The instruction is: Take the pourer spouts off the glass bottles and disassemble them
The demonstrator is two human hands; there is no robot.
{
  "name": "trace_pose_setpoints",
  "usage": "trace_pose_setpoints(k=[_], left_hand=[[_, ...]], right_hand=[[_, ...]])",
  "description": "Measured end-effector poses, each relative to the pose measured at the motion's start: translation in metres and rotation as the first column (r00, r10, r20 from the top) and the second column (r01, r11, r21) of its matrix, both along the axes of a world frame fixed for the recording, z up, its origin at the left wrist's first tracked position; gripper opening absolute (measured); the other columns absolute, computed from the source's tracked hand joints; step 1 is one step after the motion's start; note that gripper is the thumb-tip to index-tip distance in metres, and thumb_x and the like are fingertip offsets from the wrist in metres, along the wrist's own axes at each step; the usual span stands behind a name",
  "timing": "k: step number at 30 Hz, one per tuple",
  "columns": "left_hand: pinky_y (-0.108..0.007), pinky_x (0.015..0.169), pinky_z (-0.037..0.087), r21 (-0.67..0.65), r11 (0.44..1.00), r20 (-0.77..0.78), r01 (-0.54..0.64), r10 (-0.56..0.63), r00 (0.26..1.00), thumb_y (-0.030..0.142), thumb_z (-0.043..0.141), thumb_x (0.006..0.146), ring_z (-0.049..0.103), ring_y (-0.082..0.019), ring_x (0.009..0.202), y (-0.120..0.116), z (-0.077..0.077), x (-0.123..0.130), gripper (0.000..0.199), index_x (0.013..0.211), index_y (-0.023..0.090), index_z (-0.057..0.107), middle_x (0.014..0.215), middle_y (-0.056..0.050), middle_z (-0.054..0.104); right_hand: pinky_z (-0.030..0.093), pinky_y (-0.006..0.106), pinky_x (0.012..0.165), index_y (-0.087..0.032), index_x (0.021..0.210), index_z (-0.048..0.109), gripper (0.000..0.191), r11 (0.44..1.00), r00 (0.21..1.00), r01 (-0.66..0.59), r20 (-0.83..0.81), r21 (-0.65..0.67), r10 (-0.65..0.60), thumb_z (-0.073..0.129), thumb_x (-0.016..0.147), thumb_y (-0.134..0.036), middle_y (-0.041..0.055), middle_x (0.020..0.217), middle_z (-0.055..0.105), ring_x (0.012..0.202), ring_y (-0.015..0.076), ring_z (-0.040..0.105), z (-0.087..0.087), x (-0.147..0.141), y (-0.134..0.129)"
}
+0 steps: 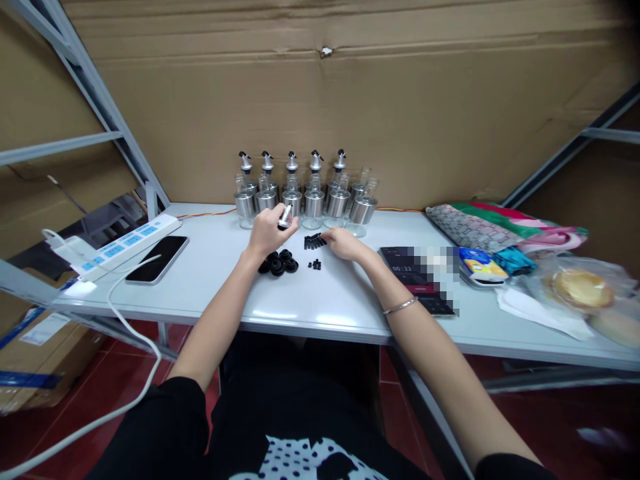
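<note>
Mid-table, over glossy white tabletop (pixel 330 300), the left hand (pixel 269 231) pinches a silver spout (pixel 285 215); the right hand (pixel 341 243) meets a row of black pieces (pixel 314 241), its grip impossible to tell. Far side, bottles (pixel 314 202) line a cardboard wall (pixel 350 100); right, a tablet (pixel 404 279) reads 00:22; below, red tiles (pixel 135 363).

Bottles (pixel 314 202) behind parts (pixel 277 267), phone (pixel 163 257) left, seemingly bread (pixel 584 289) far right
</note>
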State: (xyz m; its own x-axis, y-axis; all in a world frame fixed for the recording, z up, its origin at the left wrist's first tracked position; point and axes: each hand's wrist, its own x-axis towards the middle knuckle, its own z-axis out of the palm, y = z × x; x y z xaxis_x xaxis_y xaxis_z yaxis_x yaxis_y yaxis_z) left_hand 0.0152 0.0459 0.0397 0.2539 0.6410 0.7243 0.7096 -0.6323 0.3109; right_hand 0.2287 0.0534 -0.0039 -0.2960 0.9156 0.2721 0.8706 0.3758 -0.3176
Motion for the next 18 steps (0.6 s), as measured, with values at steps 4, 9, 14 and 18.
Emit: trace_pose_setpoints(k=[4, 9, 14, 18], left_hand=[[-0.026, 0.063, 0.039, -0.040, 0.999, 0.017, 0.032, -0.031, 0.999, 0.035, 0.052, 0.080, 0.049, -0.014, 0.060, -0.001, 0.001, -0.001, 0.020, 0.068, 0.020, 0.045, 0.065, 0.000, 0.056], [-0.025, 0.059, 0.033, -0.109, 0.991, -0.062, 0.080, -0.087, 0.994, 0.039, 0.049, 0.079, 0.043, -0.013, 0.054, 0.000, 0.000, 0.000, 0.029, 0.059, 0.020, 0.041, 0.053, 0.002, 0.046], [-0.025, 0.057, 0.028, -0.206, 0.965, -0.151, 0.164, -0.197, 0.969, 0.037, 0.048, 0.078, 0.039, -0.011, 0.052, -0.004, -0.004, 0.007, 0.030, 0.055, 0.018, 0.048, 0.050, 0.002, 0.045], [-0.025, 0.056, 0.027, -0.227, 0.952, -0.170, 0.205, -0.246, 0.954, 0.043, 0.044, 0.083, 0.038, -0.010, 0.049, -0.006, -0.006, 0.010, 0.039, 0.055, 0.017, 0.054, 0.049, 0.001, 0.047]], right_hand=[[0.045, 0.030, 0.085, -0.015, 0.099, 0.070, 0.032, 0.997, 0.999, 0.028, -0.037, -0.071, -0.031, 0.045, 0.082, -0.007, 0.0112, 0.102, 0.071, 0.097, 0.0224, 0.064, 0.008, -0.003, -0.005], [0.046, 0.032, 0.085, -0.015, 0.099, 0.068, 0.027, 0.999, 0.942, 0.020, -0.337, 0.046, -0.003, 0.045, 0.089, -0.024, 0.0094, 0.100, 0.071, 0.095, 0.0209, 0.064, 0.027, -0.013, -0.015], [0.047, 0.029, 0.078, -0.015, 0.095, 0.065, 0.030, 0.971, 0.718, -0.232, -0.662, 0.065, 0.216, 0.048, 0.086, -0.038, 0.0060, 0.090, 0.069, 0.085, 0.0168, 0.062, 0.036, -0.025, -0.022], [0.046, 0.026, 0.069, -0.017, 0.080, 0.059, 0.034, 0.946, 0.649, -0.324, -0.720, 0.029, 0.244, 0.054, 0.081, -0.051, 0.0022, 0.075, 0.063, 0.071, 0.0137, 0.057, 0.031, -0.031, -0.022]])
